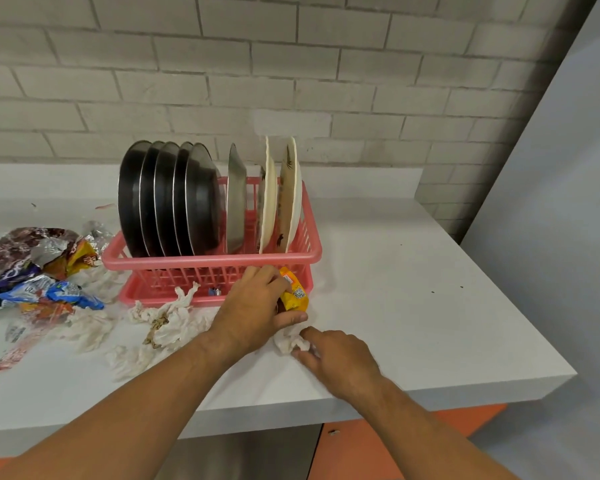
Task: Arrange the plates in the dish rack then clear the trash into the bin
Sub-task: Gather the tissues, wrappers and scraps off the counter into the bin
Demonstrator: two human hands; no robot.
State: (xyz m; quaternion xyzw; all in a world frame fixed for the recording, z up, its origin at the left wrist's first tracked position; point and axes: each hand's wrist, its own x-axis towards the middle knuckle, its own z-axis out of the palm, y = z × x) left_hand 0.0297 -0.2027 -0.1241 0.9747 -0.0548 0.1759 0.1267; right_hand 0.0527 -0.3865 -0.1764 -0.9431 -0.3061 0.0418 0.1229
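Plates (pixel 167 199) are all standing on edge in the pink dish rack (pixel 208 263), which sits on the white counter (pixel 413 289) near the brick wall (pixel 291 64). The dark metal ones are packed tight on the left, then a shiny steel plate (pixel 236 202), then two cream plates (pixel 284 195) at the right end.

The trash is all on the counter. A heap of crumpled snack wrappers (pixel 39 271) lies left of the rack, and stained tissues (pixel 167 320) are strewn along its front.

The left hand (pixel 253 303) is right up against the rack's front right corner, fingers curled round a yellow wrapper (pixel 293 292). Just beside it, nearer the counter edge, the right hand (pixel 336 358) has its thumb and fingers pinching a crumpled tissue (pixel 290 341) that lies on the counter between the two hands.
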